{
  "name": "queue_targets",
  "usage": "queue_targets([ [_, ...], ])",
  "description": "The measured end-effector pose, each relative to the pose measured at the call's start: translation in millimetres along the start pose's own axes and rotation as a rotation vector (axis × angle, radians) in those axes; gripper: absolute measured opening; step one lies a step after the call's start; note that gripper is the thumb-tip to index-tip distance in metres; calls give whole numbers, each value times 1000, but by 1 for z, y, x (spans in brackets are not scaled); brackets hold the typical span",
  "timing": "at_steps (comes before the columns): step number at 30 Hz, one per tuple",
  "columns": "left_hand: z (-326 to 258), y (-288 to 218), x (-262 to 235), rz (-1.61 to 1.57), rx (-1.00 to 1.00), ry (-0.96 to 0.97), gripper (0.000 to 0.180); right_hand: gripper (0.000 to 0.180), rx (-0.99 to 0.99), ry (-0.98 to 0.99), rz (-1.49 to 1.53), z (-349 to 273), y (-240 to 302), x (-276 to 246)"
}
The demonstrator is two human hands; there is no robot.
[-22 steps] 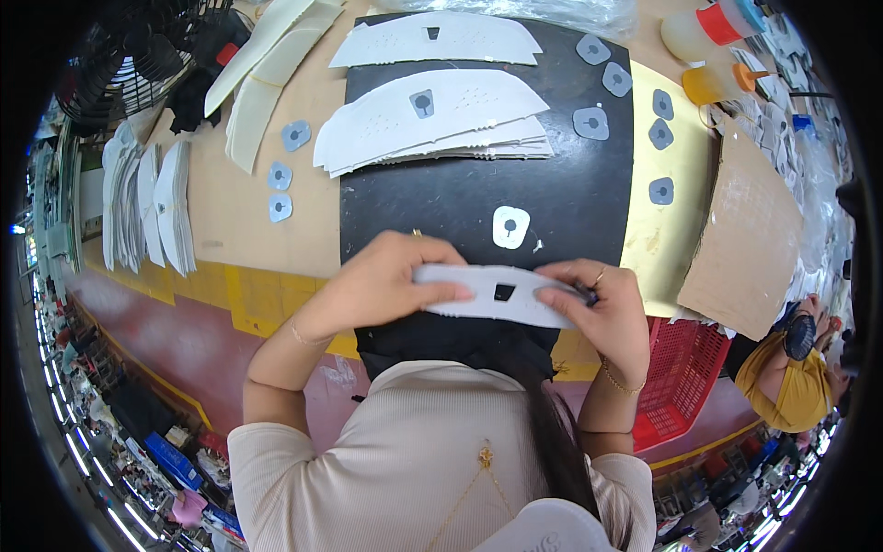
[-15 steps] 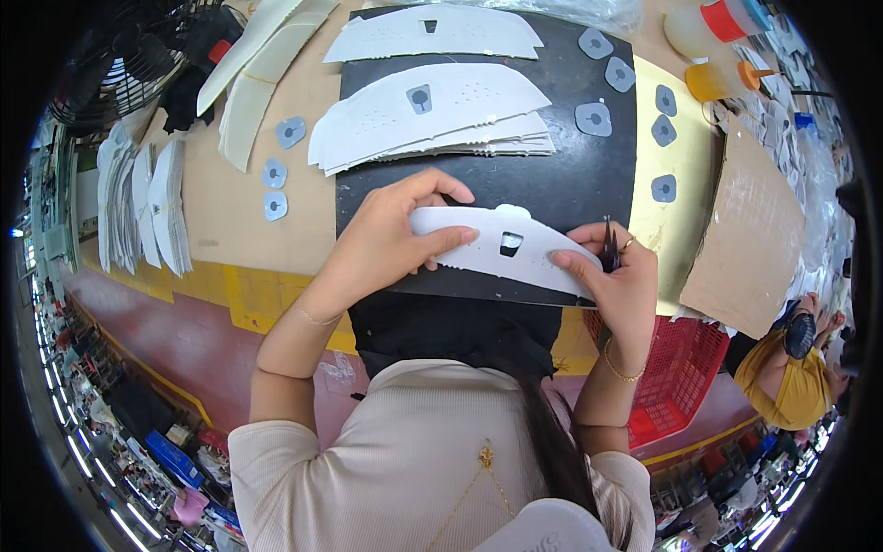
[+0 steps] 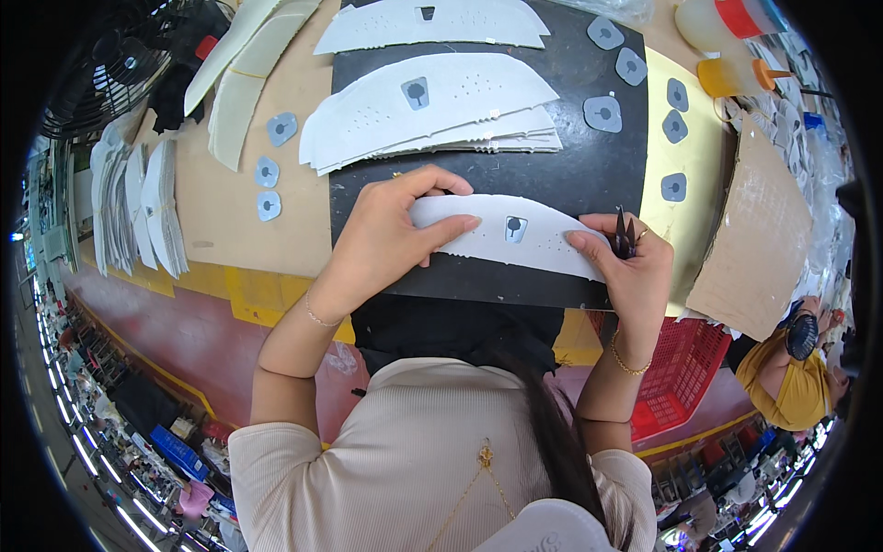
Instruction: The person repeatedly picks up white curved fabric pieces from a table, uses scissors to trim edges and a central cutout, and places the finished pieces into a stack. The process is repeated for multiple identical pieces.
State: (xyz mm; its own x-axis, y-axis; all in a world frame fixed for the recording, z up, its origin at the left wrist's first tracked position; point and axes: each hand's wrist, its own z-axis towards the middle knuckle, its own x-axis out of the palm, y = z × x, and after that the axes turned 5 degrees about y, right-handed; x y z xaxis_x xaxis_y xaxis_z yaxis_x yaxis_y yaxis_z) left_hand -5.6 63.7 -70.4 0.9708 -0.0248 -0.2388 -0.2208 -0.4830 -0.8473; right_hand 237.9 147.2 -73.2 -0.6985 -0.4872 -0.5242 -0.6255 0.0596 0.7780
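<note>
My left hand pinches the left end of a curved white panel, thumb on top. My right hand pinches its right end and also keeps a dark two-pointed tool, like thread snips or tweezers, between its fingers. The panel is held at the near part of a black mat. A grey patch with a dark keyhole shape shows through the panel's small window. Beyond lies a stack of similar white panels, the top one with such a patch in its window.
Loose grey patches lie on the mat, on a yellow sheet and on the table's left. White panel stacks and cream strips stand left. Glue bottles, cardboard, a red basket and another person are right.
The patch that stuck out above the panel's top edge has moved down behind it, and its keyhole shape now fills the window. My right hand has shifted slightly right.
</note>
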Motion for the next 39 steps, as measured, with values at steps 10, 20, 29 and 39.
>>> queue_targets([
  [10,1,0,1,-9,-24,-9,26,23,-31,-23,-68,3,2,1],
  [20,1,-2,2,6,-38,-17,27,22,-31,-21,-49,4,2,1],
  [29,1,-1,3,19,-46,-26,29,21,-26,-20,-39,5,0,2],
  [39,1,-1,4,32,-41,-35,29,22,-12,-18,-62,5,2,2],
])
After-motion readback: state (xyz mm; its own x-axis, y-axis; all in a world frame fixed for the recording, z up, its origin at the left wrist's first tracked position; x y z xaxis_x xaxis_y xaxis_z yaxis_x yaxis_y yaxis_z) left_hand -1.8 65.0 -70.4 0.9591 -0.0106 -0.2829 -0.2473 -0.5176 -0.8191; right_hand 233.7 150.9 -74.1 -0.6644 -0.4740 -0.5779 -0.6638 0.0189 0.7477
